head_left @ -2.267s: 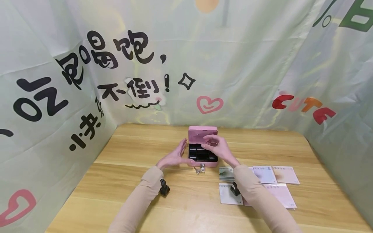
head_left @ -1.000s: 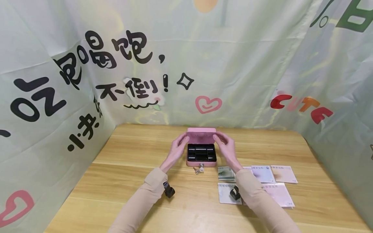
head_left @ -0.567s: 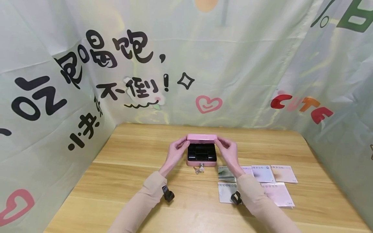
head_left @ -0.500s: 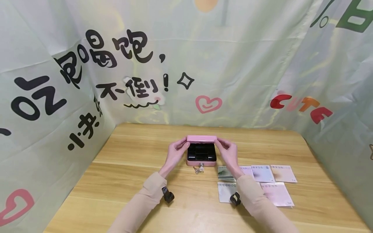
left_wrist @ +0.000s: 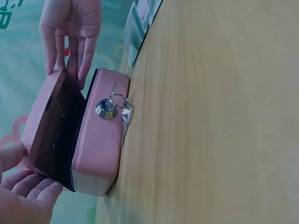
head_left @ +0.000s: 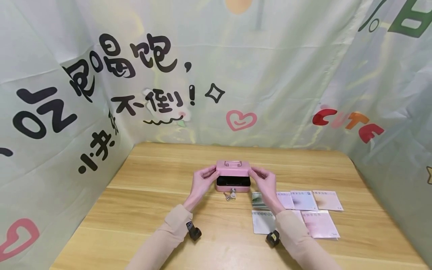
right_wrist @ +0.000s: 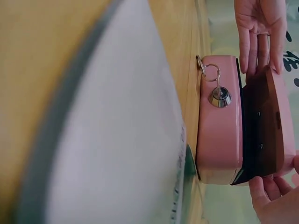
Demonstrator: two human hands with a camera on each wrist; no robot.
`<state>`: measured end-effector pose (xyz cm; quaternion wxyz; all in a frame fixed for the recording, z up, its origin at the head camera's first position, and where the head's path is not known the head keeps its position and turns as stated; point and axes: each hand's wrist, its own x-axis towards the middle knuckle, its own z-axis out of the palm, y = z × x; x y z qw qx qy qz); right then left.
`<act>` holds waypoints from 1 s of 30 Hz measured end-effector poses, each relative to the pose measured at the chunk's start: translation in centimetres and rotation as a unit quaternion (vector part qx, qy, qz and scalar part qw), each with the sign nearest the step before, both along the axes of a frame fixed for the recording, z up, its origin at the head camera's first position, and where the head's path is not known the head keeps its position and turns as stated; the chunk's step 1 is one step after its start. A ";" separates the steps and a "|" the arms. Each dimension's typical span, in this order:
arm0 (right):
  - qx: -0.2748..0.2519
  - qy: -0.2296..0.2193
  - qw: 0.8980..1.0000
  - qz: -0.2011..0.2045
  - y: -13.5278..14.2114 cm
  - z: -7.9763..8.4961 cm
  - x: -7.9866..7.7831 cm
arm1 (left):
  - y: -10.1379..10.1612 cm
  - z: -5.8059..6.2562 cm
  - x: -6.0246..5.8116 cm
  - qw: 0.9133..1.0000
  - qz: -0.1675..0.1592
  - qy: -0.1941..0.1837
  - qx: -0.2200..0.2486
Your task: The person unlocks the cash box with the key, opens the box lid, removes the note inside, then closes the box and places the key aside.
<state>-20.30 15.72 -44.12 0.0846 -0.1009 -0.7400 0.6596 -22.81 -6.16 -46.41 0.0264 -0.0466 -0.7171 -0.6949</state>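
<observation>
A pink metal cash box (head_left: 224, 189) stands on the table, its lid (head_left: 233, 170) tilted partway down over the black inside. A wire handle (head_left: 233, 164) lies on top of the lid. My left hand (head_left: 201, 183) holds the lid's left front corner, thumb at the front edge and fingers along the side. At the opposite corner my right hand (head_left: 265, 184) holds the lid the same way. A key sits in the round lock (right_wrist: 220, 97) on the box front. From its ring hangs a second key (left_wrist: 126, 114). Little of the inside shows under the lid.
Several play banknotes (head_left: 318, 224) lie in two rows on the wooden table (head_left: 141, 210), right of the box, partly under my right forearm. One white note (right_wrist: 121, 116) looms close in the right wrist view. Printed cloth (head_left: 283, 75) hangs behind the table and along both sides.
My right hand has left the box's inside and both hands have taken the lid's sides. The lid has swung from upright forward and down, bringing its top handle into view.
</observation>
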 end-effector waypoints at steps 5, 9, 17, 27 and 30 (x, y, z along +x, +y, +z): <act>0.000 -0.021 1.000 0.009 0.1 -0.1 0.5 | -0.1 -0.3 0.3 1.000 -0.007 -0.012 -0.003; 0.006 -0.028 0.999 0.015 0.2 -0.3 0.8 | -0.2 -0.5 0.5 1.000 -0.012 -0.015 -0.004; 0.014 -0.037 0.999 0.025 0.4 -0.7 0.8 | -0.3 -0.8 0.7 1.000 -0.012 -0.021 -0.008; 0.029 -0.054 0.997 0.040 0.7 -0.9 0.6 | -0.4 -1.3 0.7 0.999 -0.017 -0.021 -0.022; 0.029 -0.057 0.997 0.041 0.8 -0.9 0.6 | -0.4 -1.5 0.8 0.999 -0.016 -0.024 -0.027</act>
